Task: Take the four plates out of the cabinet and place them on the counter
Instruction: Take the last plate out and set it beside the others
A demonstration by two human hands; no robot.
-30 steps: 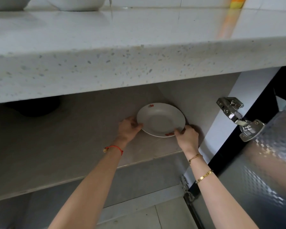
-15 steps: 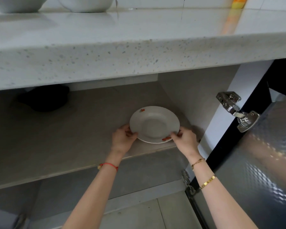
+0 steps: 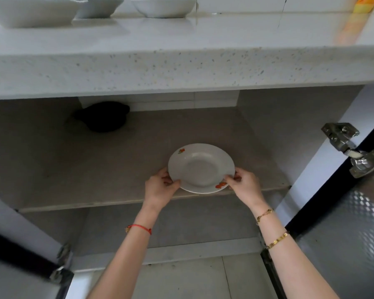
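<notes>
A white plate with small red flower marks on its rim is at the front edge of the cabinet shelf. My left hand grips its left rim and my right hand grips its right rim. The plate juts a little over the shelf's front edge. Three white dishes stand on the speckled counter above: one at the far left, one beside it, one further right.
A black pot-like object sits at the back left of the shelf. The cabinet doors stand open on both sides, with a metal hinge on the shiny right door. An orange packet stands at the counter's back right. Tiled floor lies below.
Both hands have drawn the plate from the back right of the shelf toward its front edge. The view has pulled back, and the dishes on the counter have come into sight.
</notes>
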